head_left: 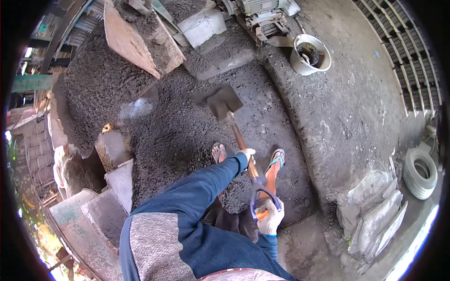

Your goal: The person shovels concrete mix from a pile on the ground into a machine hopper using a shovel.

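A shovel [238, 133] with a wooden shaft and a purple D-shaped handle slants across the middle of the head view. My left hand [246, 154], in a whitish glove, is closed round the lower part of the shaft. My right hand [271, 216], also gloved, grips the orange crossbar of the D-handle. The dark square blade [225, 101] is at the far end, over the gritty floor; whether it touches the ground I cannot tell. Dark, damp aggregate [176, 126] lies left of the blade and by my sandalled feet.
A larger heap of aggregate [103, 70] rises at the upper left beside tilted boards [126, 37]. A motor machine [262, 14] and a white bucket [310, 55] stand at the top right. A raised concrete edge [290, 112] runs along my right. Slabs [375, 220] and a tyre [420, 173] lie farther right.
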